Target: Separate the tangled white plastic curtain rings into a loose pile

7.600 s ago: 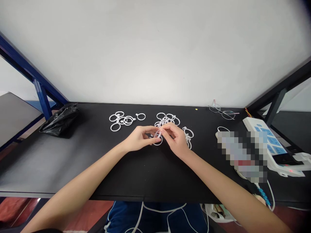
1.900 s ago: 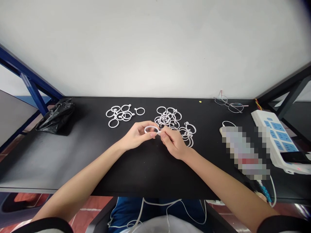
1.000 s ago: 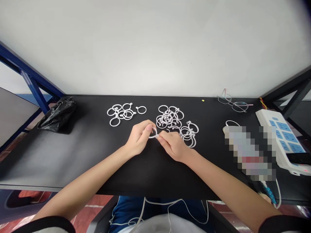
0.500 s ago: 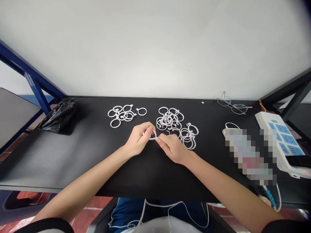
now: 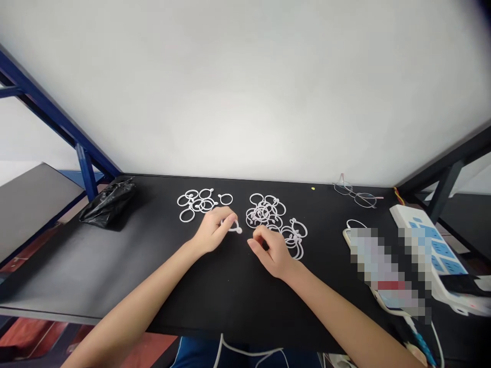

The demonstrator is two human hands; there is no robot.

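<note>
Black tabletop (image 5: 230,306), head view: runs across the scene below a pale wall; clock positions are read from the gap between the hands, 12 being the far edge.
Left hand (image 5: 215,231): at 9 o'clock, above the table, thumb and fingers closed in a pinch.
Held white ring (image 5: 239,230): in that pinch, partly hidden by the fingers, its round tab pointing to about 4 o'clock.
Right hand (image 5: 275,251): at 4 o'clock, loosely curled and part open, a gap between thumb and forefinger, gripping nothing.
Left group of rings (image 5: 191,205): between 10 and 11 o'clock, flat on the table, several overlapping.
Single ring (image 5: 220,197): at 11 o'clock, just beside that group, tab towards 10.
Main pile of rings (image 5: 261,210): at 1 o'clock, tangled over one another.
Right-hand rings (image 5: 296,238): at 3 o'clock, overlapping, just beyond the right hand.
Black plastic bag (image 5: 109,207): crumpled, well out towards 9 o'clock.
Eyeglasses (image 5: 353,194): near the wall, at 2 o'clock.
Phone (image 5: 374,266): between 3 and 4 o'clock, screen pixelated.
Power strip (image 5: 441,250): beyond the phone, at 3 o'clock.
</note>
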